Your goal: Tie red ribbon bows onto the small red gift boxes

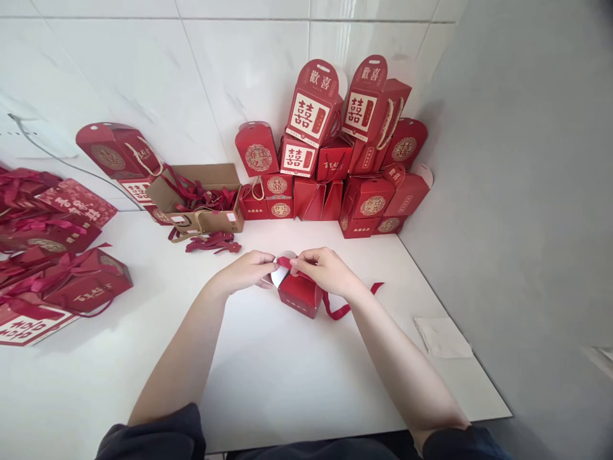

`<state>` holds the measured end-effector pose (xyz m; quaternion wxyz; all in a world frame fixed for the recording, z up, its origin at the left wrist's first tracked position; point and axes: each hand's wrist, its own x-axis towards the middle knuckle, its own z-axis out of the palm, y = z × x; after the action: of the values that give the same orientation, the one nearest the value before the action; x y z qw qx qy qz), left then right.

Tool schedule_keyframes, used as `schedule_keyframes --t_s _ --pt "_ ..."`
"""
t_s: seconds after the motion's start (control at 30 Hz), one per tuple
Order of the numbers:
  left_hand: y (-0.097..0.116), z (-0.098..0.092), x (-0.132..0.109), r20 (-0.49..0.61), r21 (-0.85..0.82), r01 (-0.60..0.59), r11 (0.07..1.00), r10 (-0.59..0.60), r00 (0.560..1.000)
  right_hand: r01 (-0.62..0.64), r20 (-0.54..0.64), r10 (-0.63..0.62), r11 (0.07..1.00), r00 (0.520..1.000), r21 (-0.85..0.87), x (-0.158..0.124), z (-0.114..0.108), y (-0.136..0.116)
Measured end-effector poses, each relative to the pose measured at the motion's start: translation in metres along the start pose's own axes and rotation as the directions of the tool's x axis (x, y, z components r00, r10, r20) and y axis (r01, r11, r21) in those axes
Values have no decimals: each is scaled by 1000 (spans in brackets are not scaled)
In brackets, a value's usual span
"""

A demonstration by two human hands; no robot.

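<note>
A small red gift box point(299, 297) stands on the white table point(268, 370) in front of me. My left hand point(249, 269) pinches its top flap from the left, fingers closed at the flap's white inner side. My right hand point(322, 268) pinches the top from the right, where a dark red ribbon point(342, 309) runs through and trails onto the table to the right. Both thumbs and forefingers meet over the box top.
A stack of finished red gift boxes point(335, 160) fills the back corner. A cardboard box point(201, 198) of red ribbons sits back left, loose ribbons point(213, 243) before it. More red boxes point(57, 268) lie at left. A white paper sheet point(443, 337) lies right.
</note>
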<state>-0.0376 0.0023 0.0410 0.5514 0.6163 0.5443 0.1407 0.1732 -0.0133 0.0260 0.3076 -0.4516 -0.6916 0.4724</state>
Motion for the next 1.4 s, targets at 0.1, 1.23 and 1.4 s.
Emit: schedule_keyframes --t_s 0.1,1.23,1.4 --pt "1 0 -1 -45 -10 11 1000 -12 999 -29 -27 28 999 999 -40 2 2 2" --pt "7 23 2 -268 297 -251 921 332 904 44 59 -38 994 998 -103 0 2 0" --pt "10 -4 -14 -450 189 -197 962 264 853 69 56 -65 995 996 -76 -8 -20 -4"
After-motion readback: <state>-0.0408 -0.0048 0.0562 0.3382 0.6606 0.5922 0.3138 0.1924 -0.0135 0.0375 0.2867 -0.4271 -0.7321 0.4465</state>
